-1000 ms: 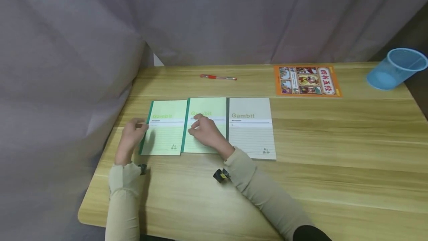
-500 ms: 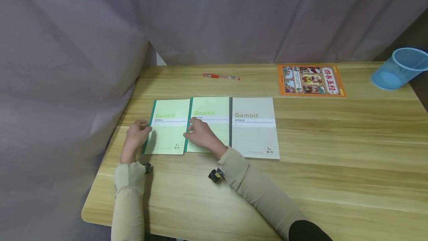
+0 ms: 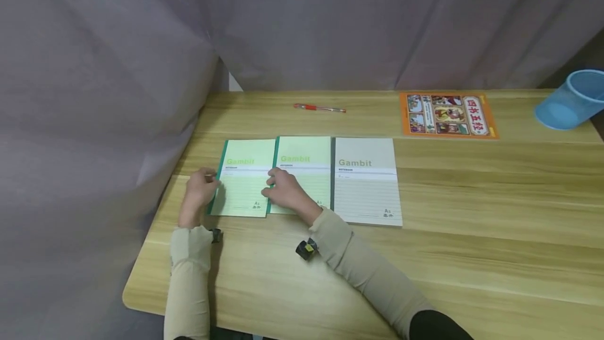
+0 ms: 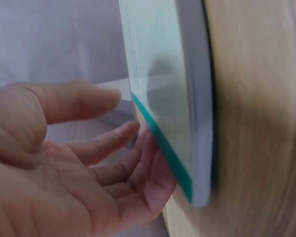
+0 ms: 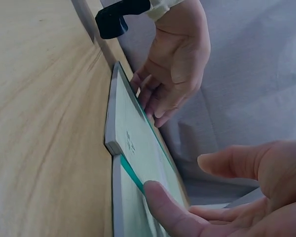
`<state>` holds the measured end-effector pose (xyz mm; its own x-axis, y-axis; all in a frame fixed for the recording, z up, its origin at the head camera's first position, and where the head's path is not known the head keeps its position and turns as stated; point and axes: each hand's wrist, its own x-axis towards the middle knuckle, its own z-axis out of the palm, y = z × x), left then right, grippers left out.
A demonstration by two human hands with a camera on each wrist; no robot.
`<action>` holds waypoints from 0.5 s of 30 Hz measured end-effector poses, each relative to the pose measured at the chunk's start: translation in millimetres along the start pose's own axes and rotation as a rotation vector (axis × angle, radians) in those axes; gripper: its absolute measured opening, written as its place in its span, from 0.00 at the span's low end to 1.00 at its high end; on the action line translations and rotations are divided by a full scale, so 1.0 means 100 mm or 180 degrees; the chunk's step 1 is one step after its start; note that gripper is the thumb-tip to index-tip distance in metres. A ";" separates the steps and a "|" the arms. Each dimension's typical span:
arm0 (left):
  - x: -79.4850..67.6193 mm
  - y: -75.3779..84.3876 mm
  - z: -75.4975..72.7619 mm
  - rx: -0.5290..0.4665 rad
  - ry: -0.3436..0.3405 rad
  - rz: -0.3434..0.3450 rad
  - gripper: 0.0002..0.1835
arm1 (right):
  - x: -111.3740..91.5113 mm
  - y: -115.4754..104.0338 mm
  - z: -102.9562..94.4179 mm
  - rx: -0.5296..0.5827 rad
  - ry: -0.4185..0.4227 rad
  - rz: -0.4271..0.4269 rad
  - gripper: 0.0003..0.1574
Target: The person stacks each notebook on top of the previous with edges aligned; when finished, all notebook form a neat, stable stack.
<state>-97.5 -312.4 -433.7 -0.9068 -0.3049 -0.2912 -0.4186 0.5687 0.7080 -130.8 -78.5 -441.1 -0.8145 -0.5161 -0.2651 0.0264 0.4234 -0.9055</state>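
Three Gambit notebooks lie side by side in the head view: a left green notebook [image 3: 241, 188], a middle green notebook [image 3: 309, 185] and a grey-white notebook [image 3: 367, 193]. My left hand [image 3: 200, 191] is at the left notebook's green spine. In the left wrist view its lower fingers bend against the spine [image 4: 163, 143], with the thumb [image 4: 81, 101] apart from them. Across the seam of the two green notebooks is my right hand [image 3: 289, 190]. One fingertip [image 5: 155, 190] sits right at that seam in the right wrist view, with its thumb spread away.
Behind the notebooks, a red pen [image 3: 319, 108] lies on the wooden table [image 3: 472, 235]. An orange picture-covered book [image 3: 448, 114] is at the back right, and a blue mesh bin [image 3: 561, 106] stands near the right corner. Grey curtain [image 3: 306, 25] hangs along the back and left.
The head view has turned a little, so everything appears further right. My right hand has moved left over the middle notebook to the seam. The left hand stays at the left spine.
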 end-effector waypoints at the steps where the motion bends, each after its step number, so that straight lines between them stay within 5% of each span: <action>1: 0.01 0.01 0.01 0.0017 0.0010 -0.0014 0.28 | 0.00 0.00 0.00 0.0023 -0.0013 0.0018 0.37; 15: 0.04 0.10 0.06 -0.0307 0.0103 -0.0388 0.34 | 0.01 0.04 -0.02 0.0493 -0.0240 0.0254 0.39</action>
<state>-105.3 -302.9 -431.6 -0.8469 -0.3924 -0.3589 -0.5171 0.4504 0.7278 -132.9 -76.2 -444.7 -0.7605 -0.5423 -0.3570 0.1829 0.3486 -0.9192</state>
